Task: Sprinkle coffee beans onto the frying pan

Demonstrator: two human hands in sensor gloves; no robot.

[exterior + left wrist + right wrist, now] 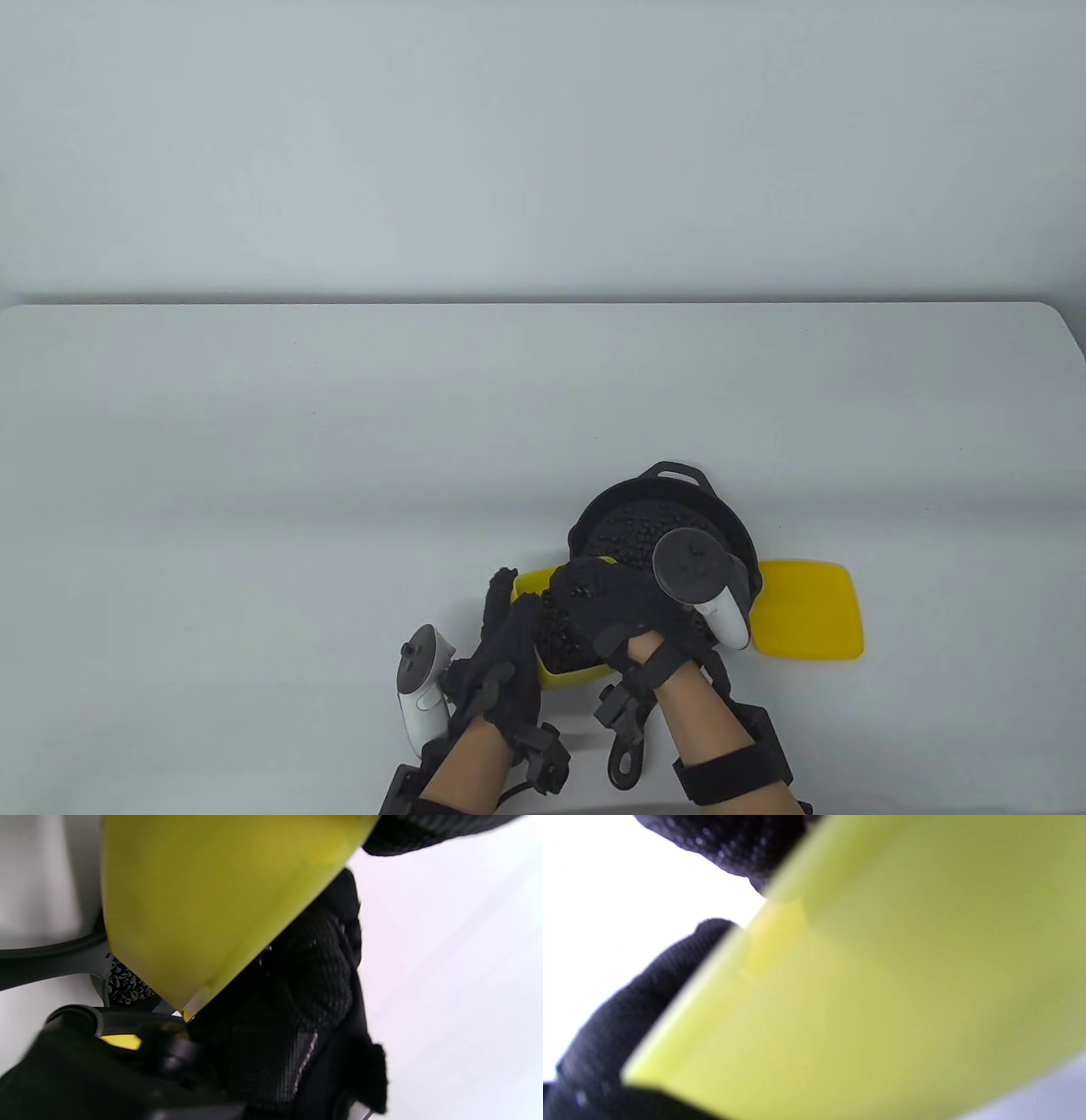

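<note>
A black frying pan (611,497) sits at the table's near middle with coffee beans (632,531) spread in it. Its handle (624,760) points toward the near edge. A yellow container (577,677) holding more beans (556,641) stands against the pan's left side. My left hand (513,624) grips the container's left wall. My right hand (594,607) lies palm-down over the container's open top, and its fingertips are hidden. The left wrist view shows the container wall (203,899) close up, with the pan's beans (125,984) behind it. The right wrist view is filled by the blurred container (903,984).
A flat yellow lid (806,620) lies on the table just right of the pan. The white table (339,475) stretches far to the left, right and back. Its far edge meets a pale wall.
</note>
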